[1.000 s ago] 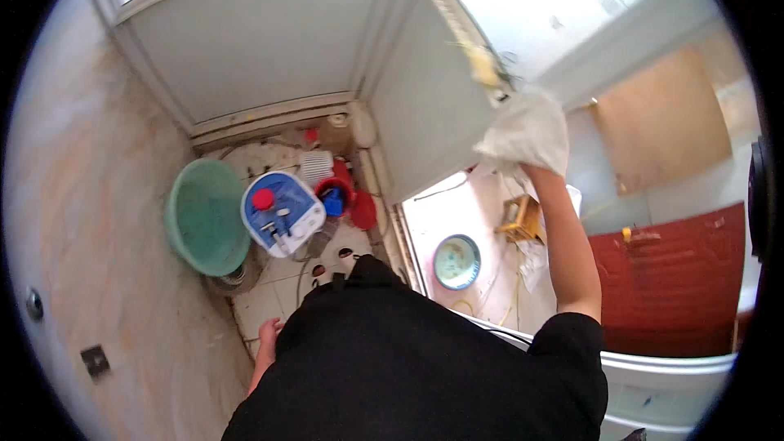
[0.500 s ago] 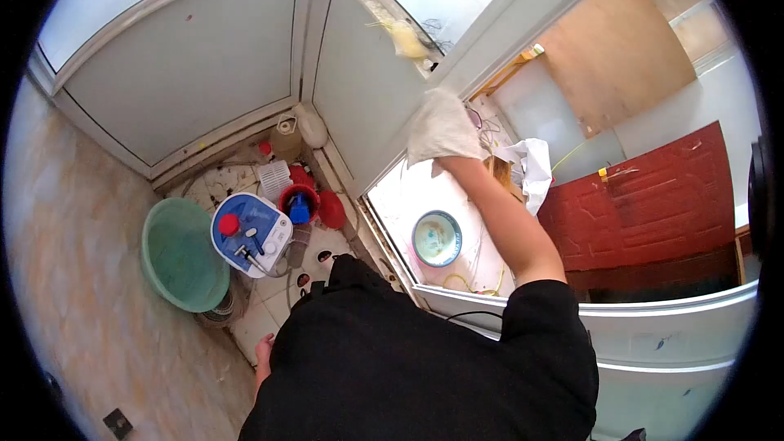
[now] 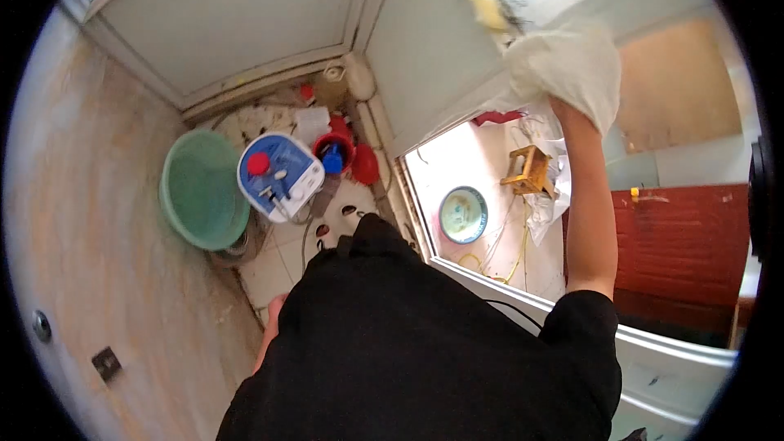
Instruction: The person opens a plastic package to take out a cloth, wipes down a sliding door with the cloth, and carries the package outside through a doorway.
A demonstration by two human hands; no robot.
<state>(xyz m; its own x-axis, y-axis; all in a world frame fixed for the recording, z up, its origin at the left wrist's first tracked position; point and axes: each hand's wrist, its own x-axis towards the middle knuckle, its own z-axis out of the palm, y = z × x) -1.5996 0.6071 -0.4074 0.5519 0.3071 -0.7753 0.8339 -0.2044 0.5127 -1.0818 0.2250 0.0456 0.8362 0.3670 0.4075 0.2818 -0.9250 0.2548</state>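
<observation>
A whitish cloth [image 3: 563, 69] drapes over my right hand, whose fingers it hides. My right arm reaches up and forward, holding the cloth against or very near the white frame of the glazed partition [image 3: 469, 106]; actual contact is hard to make out. Low at my left side, my left hand [image 3: 276, 310] shows only partly beside the black shirt. Its fingers cannot be made out, and nothing is seen in it.
On the left floor stand a green basin [image 3: 200, 188], a blue-and-white appliance [image 3: 282, 171] and a red bucket [image 3: 335, 147]. Through the opening are a patterned basin [image 3: 463, 215], a small wooden stool [image 3: 531, 171] and a red door panel [image 3: 678, 237].
My right hand has moved right and slightly up with the cloth, which looks more spread out. The view has shifted, and the wooden stool now shows more fully.
</observation>
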